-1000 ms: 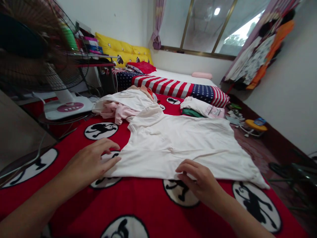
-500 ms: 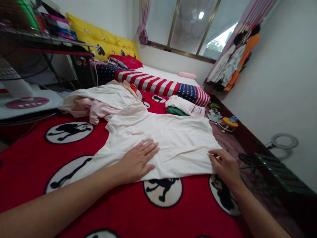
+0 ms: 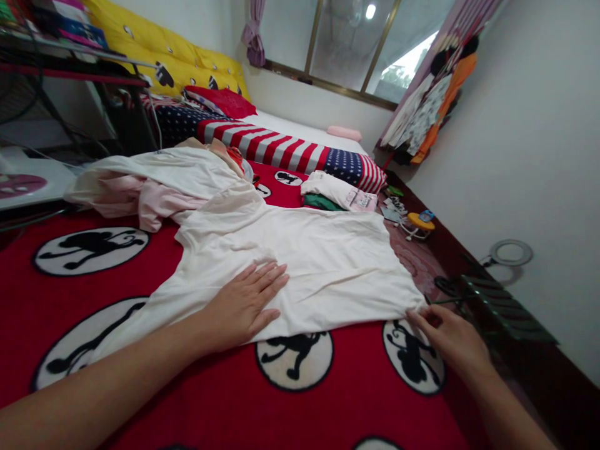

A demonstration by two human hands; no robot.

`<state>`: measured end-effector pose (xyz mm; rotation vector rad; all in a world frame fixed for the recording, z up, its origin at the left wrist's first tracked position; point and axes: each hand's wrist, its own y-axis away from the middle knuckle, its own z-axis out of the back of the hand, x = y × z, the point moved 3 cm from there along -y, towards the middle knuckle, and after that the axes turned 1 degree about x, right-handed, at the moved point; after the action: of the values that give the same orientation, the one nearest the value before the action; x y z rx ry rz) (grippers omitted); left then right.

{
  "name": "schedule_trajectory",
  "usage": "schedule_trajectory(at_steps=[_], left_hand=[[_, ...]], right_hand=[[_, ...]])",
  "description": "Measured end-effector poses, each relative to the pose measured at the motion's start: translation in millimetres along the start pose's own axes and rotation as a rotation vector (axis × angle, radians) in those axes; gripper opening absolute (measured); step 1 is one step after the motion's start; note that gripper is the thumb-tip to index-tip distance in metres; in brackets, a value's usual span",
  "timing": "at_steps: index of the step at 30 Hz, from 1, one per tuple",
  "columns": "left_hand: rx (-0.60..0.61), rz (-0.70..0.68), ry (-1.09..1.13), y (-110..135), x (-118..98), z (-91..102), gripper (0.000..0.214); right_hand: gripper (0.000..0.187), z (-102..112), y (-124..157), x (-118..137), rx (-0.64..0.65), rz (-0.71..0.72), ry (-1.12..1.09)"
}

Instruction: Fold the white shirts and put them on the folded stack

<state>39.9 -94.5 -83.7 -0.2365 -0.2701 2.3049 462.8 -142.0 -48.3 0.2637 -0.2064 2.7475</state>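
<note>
A pale cream T-shirt lies spread flat on a red blanket printed with black monkey circles. My left hand rests flat on the shirt's near edge, fingers stretched out, palm down. At the shirt's right hem corner, my right hand pinches the fabric with its fingertips. The cloth between the two hands is pulled fairly smooth.
A heap of white and pink clothes lies behind the shirt on the left. A small folded stack sits further back, by a stars-and-stripes blanket. A fan base stands far left. Floor clutter and a green rack lie right.
My left hand moved from the blanket onto the shirt and flattened there. My right hand slid along the hem to the right corner and tugged it outward. The view turned right.
</note>
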Motion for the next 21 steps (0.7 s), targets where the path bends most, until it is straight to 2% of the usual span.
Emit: schedule_trajectory(at_steps=[3, 6, 9, 10, 12, 16, 18, 21], left_hand=[[-0.008, -0.007, -0.015, 0.6, 0.1, -0.1, 0.059], [-0.003, -0.01, -0.034, 0.8, 0.6, -1.0, 0.059], [0.014, -0.007, -0.045, 0.6, 1.1, -1.8, 0.059], [0.017, -0.007, -0.045, 0.5, 1.1, -1.8, 0.059], [0.015, -0.005, -0.043, 0.3, 1.0, -1.4, 0.059], [0.009, -0.007, -0.034, 0.8, 0.5, -0.5, 0.059], [0.004, -0.011, -0.031, 1.2, 0.3, -0.4, 0.059], [-0.008, -0.009, -0.029, 1.5, 0.2, -0.3, 0.058]], right_hand=[[0.04, -3.6, -6.3, -1.0, 0.019, 0.068, -0.118], [0.039, 2.0, -13.1, -9.7, 0.085, 0.065, -0.374], [0.034, 16.1, -16.5, -20.0, 0.021, 0.05, -0.529], [0.031, 20.3, -17.4, -23.1, -0.021, 0.069, -0.482], [0.026, 24.2, -19.7, -28.2, -0.08, 0.129, -0.246], [0.019, 16.8, -26.9, -29.3, 0.031, 0.2, 0.225], [0.017, 15.1, -28.5, -20.0, 0.04, 0.181, 0.313], [0.029, 15.3, -24.7, 5.4, -0.128, 0.245, 0.274]])
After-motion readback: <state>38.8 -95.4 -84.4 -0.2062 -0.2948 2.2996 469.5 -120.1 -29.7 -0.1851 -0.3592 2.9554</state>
